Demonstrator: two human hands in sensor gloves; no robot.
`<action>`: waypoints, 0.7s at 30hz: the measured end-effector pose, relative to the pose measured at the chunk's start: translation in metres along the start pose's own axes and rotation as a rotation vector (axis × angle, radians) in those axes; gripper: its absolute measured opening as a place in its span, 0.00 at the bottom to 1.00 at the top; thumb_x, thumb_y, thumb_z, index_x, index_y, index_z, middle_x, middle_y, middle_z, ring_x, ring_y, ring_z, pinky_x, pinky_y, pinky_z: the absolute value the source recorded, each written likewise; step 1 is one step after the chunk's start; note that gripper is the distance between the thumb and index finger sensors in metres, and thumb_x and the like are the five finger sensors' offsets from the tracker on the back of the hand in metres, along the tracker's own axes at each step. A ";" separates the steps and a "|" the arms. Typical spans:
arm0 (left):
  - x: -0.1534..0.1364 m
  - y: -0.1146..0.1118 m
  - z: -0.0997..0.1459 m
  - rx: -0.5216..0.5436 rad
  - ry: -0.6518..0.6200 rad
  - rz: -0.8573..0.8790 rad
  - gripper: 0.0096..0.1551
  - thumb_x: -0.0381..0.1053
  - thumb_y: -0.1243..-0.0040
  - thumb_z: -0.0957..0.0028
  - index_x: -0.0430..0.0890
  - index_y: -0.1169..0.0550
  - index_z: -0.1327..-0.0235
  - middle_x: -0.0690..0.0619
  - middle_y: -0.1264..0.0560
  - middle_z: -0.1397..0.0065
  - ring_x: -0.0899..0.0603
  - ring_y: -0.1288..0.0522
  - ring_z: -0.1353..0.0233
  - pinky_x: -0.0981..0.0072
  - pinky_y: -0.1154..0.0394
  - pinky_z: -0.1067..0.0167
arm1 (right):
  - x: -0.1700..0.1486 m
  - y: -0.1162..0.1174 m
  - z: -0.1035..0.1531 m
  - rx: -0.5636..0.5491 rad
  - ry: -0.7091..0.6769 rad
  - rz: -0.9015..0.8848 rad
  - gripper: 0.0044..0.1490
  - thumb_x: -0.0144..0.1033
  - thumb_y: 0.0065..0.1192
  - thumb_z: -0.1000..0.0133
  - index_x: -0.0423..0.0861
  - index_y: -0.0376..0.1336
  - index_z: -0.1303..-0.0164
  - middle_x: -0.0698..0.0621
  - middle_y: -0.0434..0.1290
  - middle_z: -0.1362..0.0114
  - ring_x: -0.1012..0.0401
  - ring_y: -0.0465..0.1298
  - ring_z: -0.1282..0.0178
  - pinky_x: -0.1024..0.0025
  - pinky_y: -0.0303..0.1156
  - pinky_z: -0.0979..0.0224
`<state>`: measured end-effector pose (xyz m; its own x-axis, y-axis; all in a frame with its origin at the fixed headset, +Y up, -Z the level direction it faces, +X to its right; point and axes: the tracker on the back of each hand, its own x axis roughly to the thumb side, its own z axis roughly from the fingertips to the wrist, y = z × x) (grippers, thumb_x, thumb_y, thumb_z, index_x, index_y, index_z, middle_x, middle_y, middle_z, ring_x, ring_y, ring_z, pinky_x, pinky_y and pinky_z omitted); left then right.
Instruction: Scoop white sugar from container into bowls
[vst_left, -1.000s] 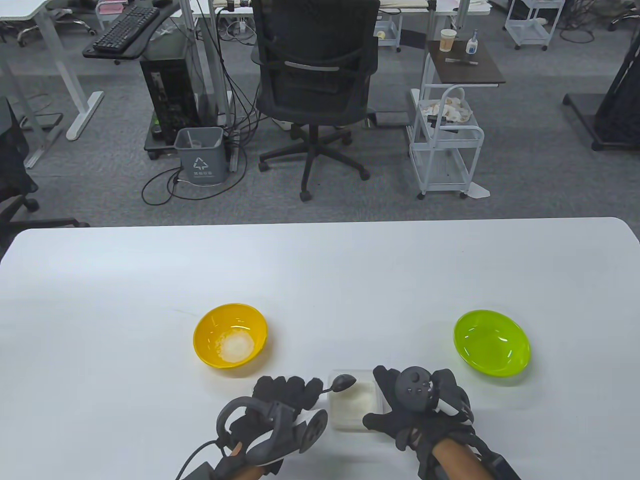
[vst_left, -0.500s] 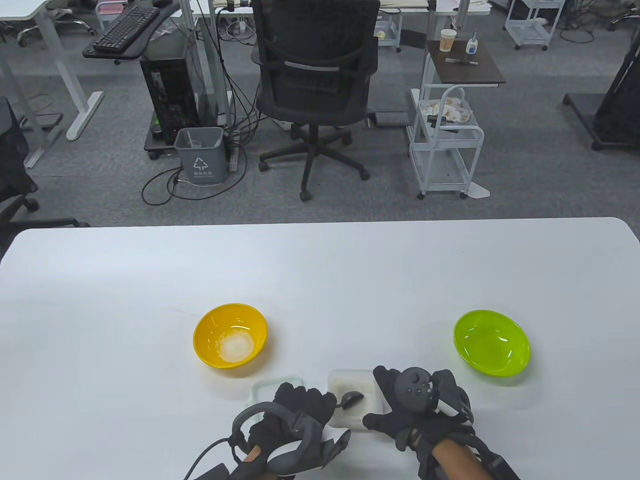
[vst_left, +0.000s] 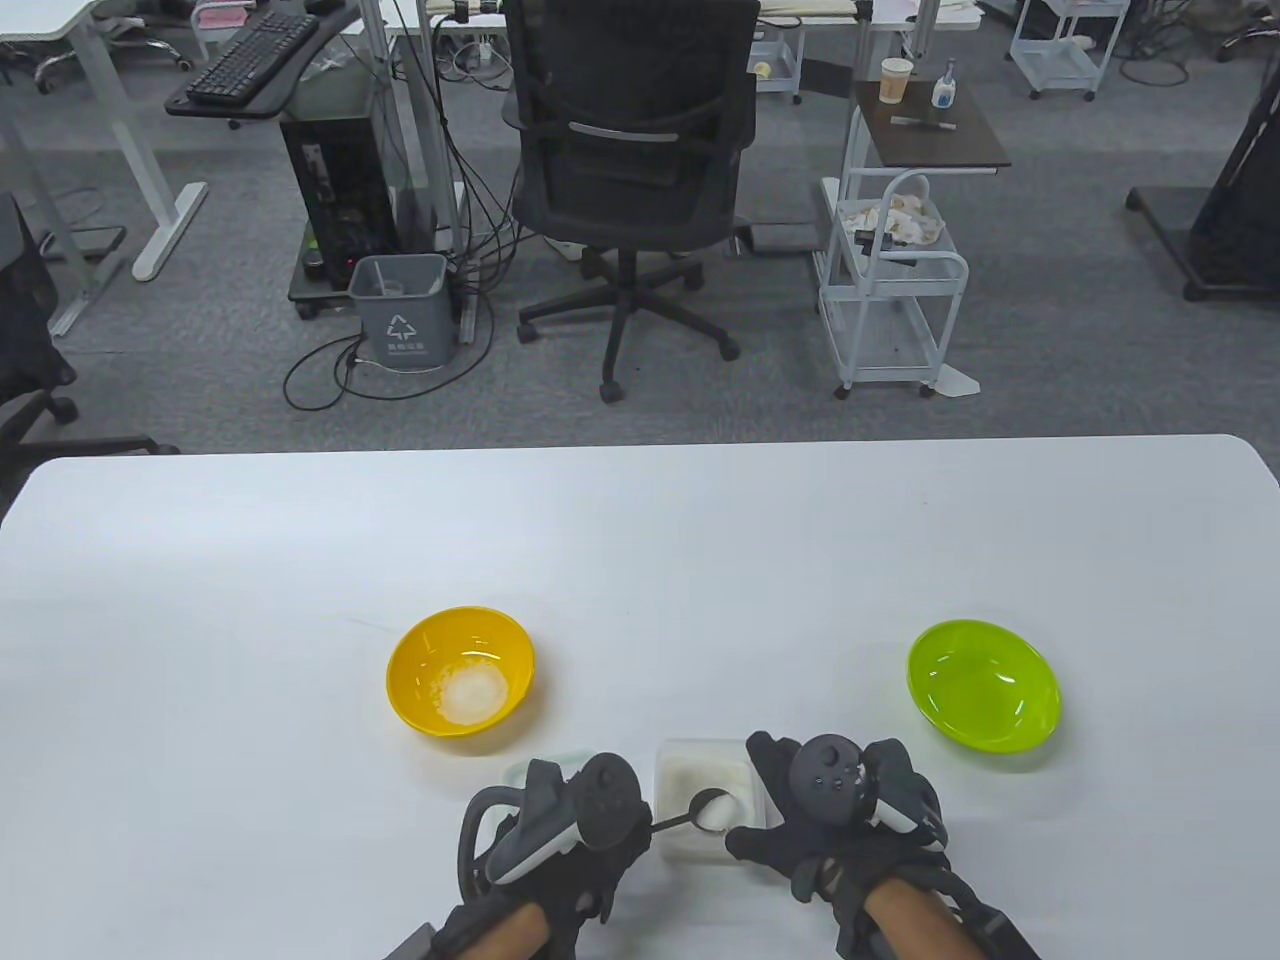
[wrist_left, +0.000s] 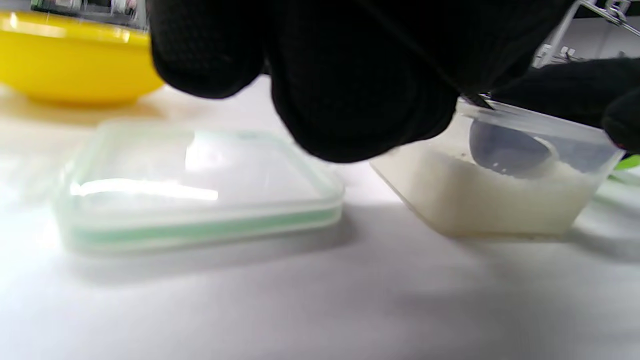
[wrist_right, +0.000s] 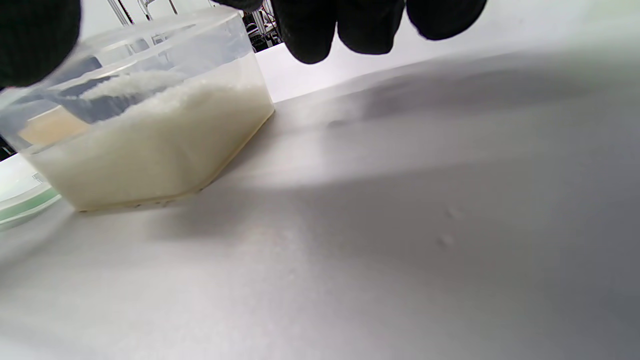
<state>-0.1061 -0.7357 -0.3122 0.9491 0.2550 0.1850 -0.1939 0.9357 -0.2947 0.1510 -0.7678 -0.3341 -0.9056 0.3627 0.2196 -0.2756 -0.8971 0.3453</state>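
Observation:
A clear plastic container (vst_left: 700, 790) of white sugar stands near the table's front edge, between my hands. It also shows in the left wrist view (wrist_left: 500, 195) and the right wrist view (wrist_right: 145, 130). My left hand (vst_left: 570, 840) holds a dark spoon (vst_left: 708, 805) whose bowl sits in the container, heaped with sugar. My right hand (vst_left: 830, 810) grips the container's right side. A yellow bowl (vst_left: 460, 670) with some sugar in it stands to the left. A green bowl (vst_left: 983, 685) stands to the right and looks empty.
The container's clear lid with a green seal (wrist_left: 195, 190) lies flat on the table just left of the container, under my left hand. The white table (vst_left: 640, 540) stretches beyond the bowls. An office chair (vst_left: 630, 170) and a cart (vst_left: 890, 290) stand past the far edge.
My left hand turned over and brought the spoon from above the container's far-left corner down into the sugar; the spoon now sits loaded with sugar. My right hand stayed on the container.

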 end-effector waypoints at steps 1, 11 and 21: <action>-0.003 -0.002 -0.001 -0.026 0.013 0.043 0.24 0.61 0.38 0.55 0.61 0.15 0.46 0.64 0.13 0.50 0.58 0.12 0.64 0.58 0.17 0.51 | 0.000 0.000 0.000 0.000 0.000 -0.002 0.62 0.75 0.57 0.53 0.58 0.36 0.17 0.41 0.47 0.12 0.40 0.51 0.12 0.39 0.52 0.17; -0.026 -0.019 -0.009 -0.170 0.057 0.342 0.24 0.61 0.41 0.54 0.60 0.17 0.45 0.63 0.15 0.51 0.59 0.14 0.64 0.58 0.18 0.50 | 0.000 0.000 0.000 0.003 0.000 -0.008 0.62 0.75 0.58 0.53 0.58 0.36 0.17 0.41 0.47 0.12 0.41 0.51 0.12 0.39 0.52 0.17; -0.033 -0.019 -0.011 -0.200 0.050 0.418 0.24 0.61 0.41 0.54 0.61 0.17 0.45 0.64 0.16 0.50 0.59 0.14 0.63 0.59 0.18 0.50 | -0.001 0.000 0.000 0.005 0.001 -0.012 0.62 0.75 0.57 0.53 0.58 0.36 0.17 0.41 0.47 0.12 0.40 0.51 0.12 0.39 0.52 0.17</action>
<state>-0.1312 -0.7648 -0.3235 0.8113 0.5837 -0.0326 -0.5157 0.6882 -0.5104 0.1515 -0.7682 -0.3340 -0.9024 0.3735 0.2149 -0.2850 -0.8914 0.3524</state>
